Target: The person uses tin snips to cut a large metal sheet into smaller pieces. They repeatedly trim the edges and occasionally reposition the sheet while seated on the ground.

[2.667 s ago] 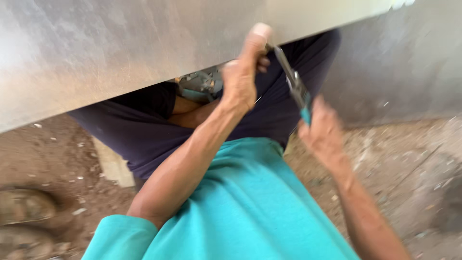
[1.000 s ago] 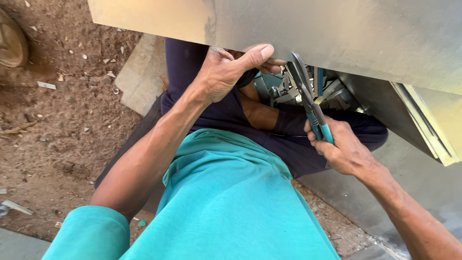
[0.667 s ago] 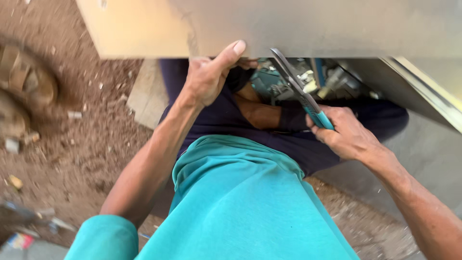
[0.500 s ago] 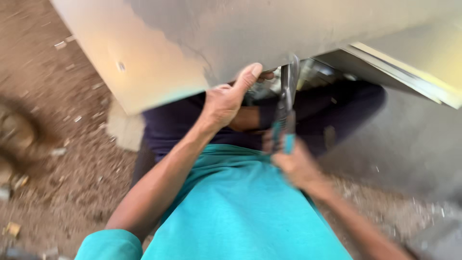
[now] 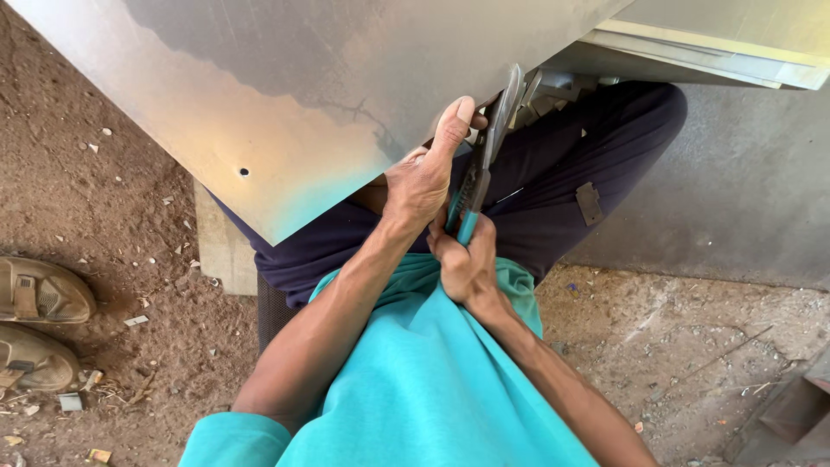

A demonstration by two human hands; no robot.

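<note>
Left hand (image 5: pixel 421 177) grips edge of metal sheet (image 5: pixel 285 104), thumb up | right hand (image 5: pixel 467 259) clenched on teal-handled snips (image 5: pixel 484 160), blades at sheet edge over lap | sandals (image 5: pixel 39 324) on dirt, left | versus half a second before: sheet tilted lower, snips more upright, hands closer.

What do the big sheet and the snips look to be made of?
The sheet looks like thin bare metal, dull grey with a soft sheen and a small punched hole; the alloy can't be told. The snips have grey steel-looking blades and teal handles, likely plastic-coated, gripped by the right hand.
</note>
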